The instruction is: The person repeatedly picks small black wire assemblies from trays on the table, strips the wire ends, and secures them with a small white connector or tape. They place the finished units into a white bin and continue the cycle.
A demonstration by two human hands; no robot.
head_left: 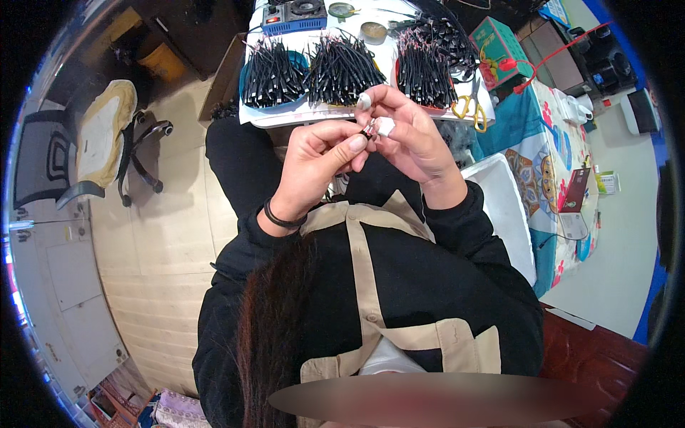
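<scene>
My left hand (314,160) and my right hand (421,146) meet in front of my chest, just short of the table. Between my left thumb and fingers is the end of a thin black cable (368,132) with small reddish wires showing at its tip. White wraps cover the tips of my right thumb and a finger. My right thumb and fingertips pinch at those wire ends. Most of the cable is hidden by my fingers. Bundles of similar black cables (344,71) with pinkish wire ends lie on the table beyond my hands.
On the white table (307,113) are more cable bundles (275,75), yellow-handled scissors (471,113), a blue metal device (295,16) and a round tin (372,32). At right stand a green box (499,50) and a white foam box (503,207). An office chair (107,135) is at left.
</scene>
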